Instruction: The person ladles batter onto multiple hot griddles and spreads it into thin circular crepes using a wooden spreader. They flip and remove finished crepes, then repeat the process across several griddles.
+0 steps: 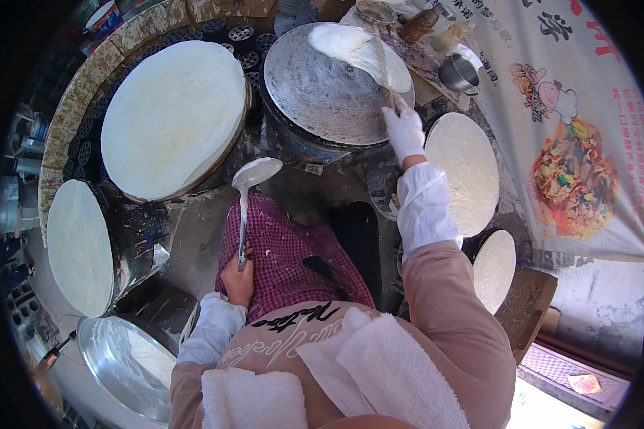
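In my left hand, bare and low over the checked apron, is a metal ladle. Its bowl is coated with pale batter, some of it along the handle. My right hand, in a white glove, grips the handle of a wooden spreader. That stick reaches across wet batter at the far side of a round griddle; the rest of the plate shows dark and bare. To its left, a large pale flatbread covers another round griddle.
More griddles carry flatbreads, one at left and two at right. Honeycomb coal briquettes line a curved barrier. A metal basin holding batter stands lower left. Bottles and a metal pot stand before a printed banner.
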A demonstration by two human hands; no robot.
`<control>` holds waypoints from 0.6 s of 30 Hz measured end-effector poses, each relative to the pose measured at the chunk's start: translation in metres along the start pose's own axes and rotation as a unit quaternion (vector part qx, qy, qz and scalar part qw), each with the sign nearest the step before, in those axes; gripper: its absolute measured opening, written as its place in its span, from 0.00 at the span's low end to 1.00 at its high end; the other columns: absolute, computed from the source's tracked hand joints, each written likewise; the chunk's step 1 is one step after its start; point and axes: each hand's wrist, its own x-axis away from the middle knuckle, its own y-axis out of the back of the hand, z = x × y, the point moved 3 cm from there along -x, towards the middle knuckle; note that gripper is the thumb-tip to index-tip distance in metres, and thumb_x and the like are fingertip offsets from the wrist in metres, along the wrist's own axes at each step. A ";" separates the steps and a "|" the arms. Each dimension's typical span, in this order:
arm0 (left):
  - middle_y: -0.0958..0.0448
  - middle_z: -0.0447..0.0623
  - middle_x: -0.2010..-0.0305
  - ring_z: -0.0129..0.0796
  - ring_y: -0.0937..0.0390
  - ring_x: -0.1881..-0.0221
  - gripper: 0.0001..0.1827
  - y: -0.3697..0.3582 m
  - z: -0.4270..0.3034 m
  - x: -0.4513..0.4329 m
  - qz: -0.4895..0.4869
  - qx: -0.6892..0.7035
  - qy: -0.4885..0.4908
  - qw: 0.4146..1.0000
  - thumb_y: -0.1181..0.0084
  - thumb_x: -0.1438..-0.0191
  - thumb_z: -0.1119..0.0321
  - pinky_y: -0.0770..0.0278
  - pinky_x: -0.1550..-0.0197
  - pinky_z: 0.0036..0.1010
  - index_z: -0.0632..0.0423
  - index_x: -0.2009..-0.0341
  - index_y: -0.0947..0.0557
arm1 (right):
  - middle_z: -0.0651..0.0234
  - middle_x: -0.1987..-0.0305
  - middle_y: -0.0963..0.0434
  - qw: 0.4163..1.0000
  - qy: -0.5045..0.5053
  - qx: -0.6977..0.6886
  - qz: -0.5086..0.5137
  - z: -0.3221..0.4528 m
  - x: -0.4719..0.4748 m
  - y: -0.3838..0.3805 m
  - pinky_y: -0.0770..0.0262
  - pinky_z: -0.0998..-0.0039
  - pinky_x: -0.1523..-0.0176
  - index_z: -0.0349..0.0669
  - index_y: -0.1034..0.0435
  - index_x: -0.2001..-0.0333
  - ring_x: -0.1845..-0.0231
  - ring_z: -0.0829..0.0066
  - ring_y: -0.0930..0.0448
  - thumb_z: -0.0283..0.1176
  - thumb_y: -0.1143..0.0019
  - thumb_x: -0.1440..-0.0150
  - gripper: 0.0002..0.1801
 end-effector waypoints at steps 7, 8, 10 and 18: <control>0.16 0.57 0.58 0.41 0.17 0.57 0.16 -0.002 0.002 -0.001 0.012 -0.008 0.016 1.000 0.47 0.46 0.75 0.24 0.53 0.31 0.60 0.52 0.18 | 0.46 0.54 0.21 0.989 -0.030 0.058 0.134 0.005 -0.052 -0.018 0.27 0.60 0.47 0.40 0.29 0.43 0.50 0.50 0.21 0.48 0.46 0.42 0.29; 0.16 0.57 0.57 0.41 0.17 0.56 0.16 -0.002 -0.002 -0.001 0.007 -0.004 0.006 1.000 0.47 0.46 0.75 0.24 0.53 0.30 0.60 0.51 0.18 | 0.43 0.50 0.22 0.987 -0.001 0.076 0.141 0.020 -0.051 -0.024 0.28 0.57 0.44 0.39 0.30 0.42 0.47 0.46 0.23 0.49 0.47 0.42 0.31; 0.16 0.54 0.56 0.37 0.18 0.54 0.16 -0.003 -0.007 -0.001 0.009 0.002 0.025 1.000 0.48 0.45 0.76 0.25 0.49 0.29 0.61 0.51 0.17 | 0.43 0.48 0.24 0.988 0.101 -0.005 0.119 0.046 -0.028 -0.028 0.29 0.58 0.41 0.45 0.32 0.39 0.44 0.46 0.25 0.44 0.48 0.40 0.27; 0.16 0.53 0.56 0.36 0.18 0.54 0.16 -0.001 -0.015 0.004 0.008 -0.023 0.044 0.999 0.49 0.44 0.76 0.26 0.48 0.28 0.61 0.52 0.17 | 0.46 0.56 0.20 0.987 0.134 0.057 0.070 0.016 -0.018 0.004 0.24 0.56 0.49 0.48 0.29 0.42 0.52 0.48 0.20 0.43 0.45 0.42 0.25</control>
